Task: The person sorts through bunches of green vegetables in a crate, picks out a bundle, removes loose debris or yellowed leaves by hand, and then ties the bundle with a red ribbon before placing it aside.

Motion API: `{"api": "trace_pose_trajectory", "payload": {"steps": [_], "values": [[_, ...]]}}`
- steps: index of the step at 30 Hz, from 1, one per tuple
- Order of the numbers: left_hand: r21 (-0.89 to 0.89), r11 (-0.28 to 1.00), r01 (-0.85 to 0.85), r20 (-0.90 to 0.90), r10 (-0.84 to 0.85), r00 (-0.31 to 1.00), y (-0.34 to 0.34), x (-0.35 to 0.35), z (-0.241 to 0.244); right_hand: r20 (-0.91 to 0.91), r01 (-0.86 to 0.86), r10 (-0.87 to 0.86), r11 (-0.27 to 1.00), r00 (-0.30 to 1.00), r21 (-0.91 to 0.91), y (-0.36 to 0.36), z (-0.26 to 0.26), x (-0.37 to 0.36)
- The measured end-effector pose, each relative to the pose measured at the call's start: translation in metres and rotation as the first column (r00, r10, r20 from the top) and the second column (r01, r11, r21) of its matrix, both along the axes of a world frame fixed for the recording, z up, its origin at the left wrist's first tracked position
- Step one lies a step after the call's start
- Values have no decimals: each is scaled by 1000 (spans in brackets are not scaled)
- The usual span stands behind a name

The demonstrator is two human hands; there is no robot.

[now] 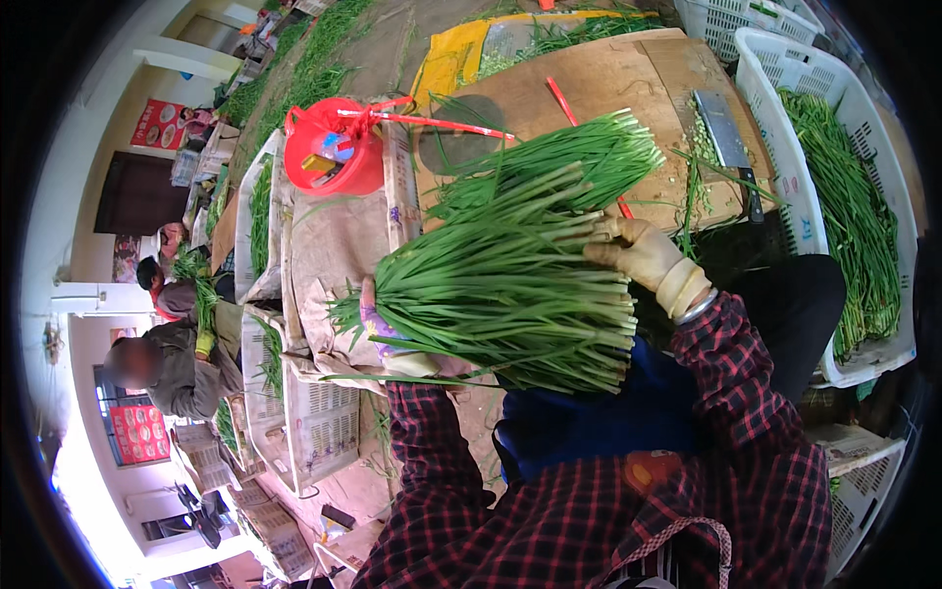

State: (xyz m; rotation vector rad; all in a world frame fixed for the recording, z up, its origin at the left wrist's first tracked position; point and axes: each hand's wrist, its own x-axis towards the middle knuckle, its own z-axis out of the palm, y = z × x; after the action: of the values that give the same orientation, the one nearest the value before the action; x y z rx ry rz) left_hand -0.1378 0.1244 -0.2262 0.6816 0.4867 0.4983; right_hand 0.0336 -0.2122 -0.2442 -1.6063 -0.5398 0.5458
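Note:
A large bunch of green leafy stalks (508, 294), which look like garlic chives, lies across in front of me with its pale cut ends towards the right. My left hand (383, 331), in a purple patterned glove, is wrapped around the narrow leafy end. At the other end, my right hand (640, 254), in a whitish glove, has its fingers and thumb on some pale stalk ends. Just beyond, a second bunch of the same greens (559, 158) rests on a wooden board (625, 73). A red strip (561, 101) runs under that second bunch.
A cleaver (721, 129) lies at the board's right side beside chopped trimmings. White plastic crates (780, 162) of greens stand right, with more crates (324, 427) at left. A red bucket (335, 147) holds small items. Another person (191, 375) handles greens at far left.

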Motion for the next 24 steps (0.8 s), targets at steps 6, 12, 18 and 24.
{"api": "trace_pose_trajectory", "payload": {"steps": [6,12,18,24], "values": [[-2,1000,-7,-39,7,999,-4,-10,2,-125,140,-131,988,983,65,-65,-52,-44],[-7,1000,-23,-53,23,998,-9,-10,5,-235,-261,305,48,923,-964,-88,-91,-43],[-9,1000,-26,-43,26,999,-6,-24,-8,670,543,-142,716,729,-439,-97,37,-25],[18,1000,-5,7,5,1000,-15,-4,18,625,269,228,756,747,-597,14,89,-49]]}}
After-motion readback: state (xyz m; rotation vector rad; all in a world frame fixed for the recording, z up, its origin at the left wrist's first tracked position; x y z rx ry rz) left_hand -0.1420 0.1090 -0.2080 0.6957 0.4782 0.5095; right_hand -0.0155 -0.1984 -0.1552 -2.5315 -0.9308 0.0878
